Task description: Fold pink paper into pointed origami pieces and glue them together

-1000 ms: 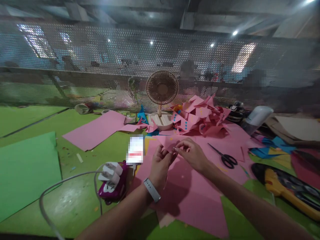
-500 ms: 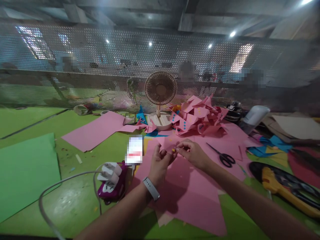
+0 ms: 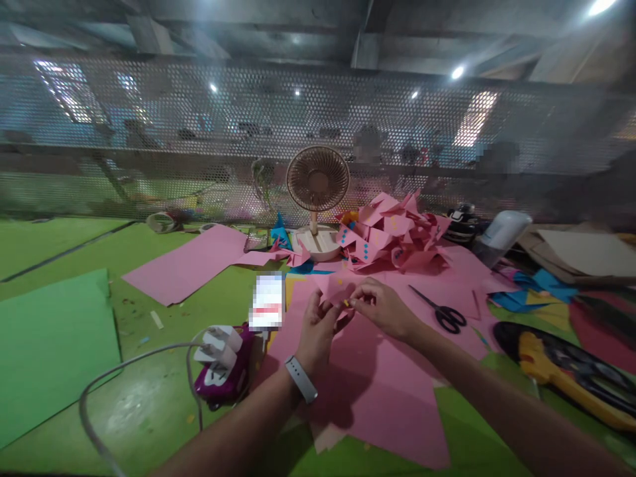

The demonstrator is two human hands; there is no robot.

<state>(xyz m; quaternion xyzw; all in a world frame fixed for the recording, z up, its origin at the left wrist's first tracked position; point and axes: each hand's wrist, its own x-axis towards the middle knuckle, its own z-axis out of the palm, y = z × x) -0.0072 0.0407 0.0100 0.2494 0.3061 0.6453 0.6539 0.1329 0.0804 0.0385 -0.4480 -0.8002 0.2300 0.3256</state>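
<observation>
Yellow bit (image 3: 346, 303) come into view since earliest frame, between left hand (image 3: 318, 324) and right hand (image 3: 381, 307), over pink sheet (image 3: 392, 397). Right hand pinches bit; left hand curled, hold unclear. Likely fine handling; calls for steady pinch.

The small pink paper piece (image 3: 332, 285) at centre frame looks matt; the flat green tabletop (image 3: 154, 414), lower left, smooth and glossy; the grey perforated screen (image 3: 209, 142), upper frame, metallic.
</observation>
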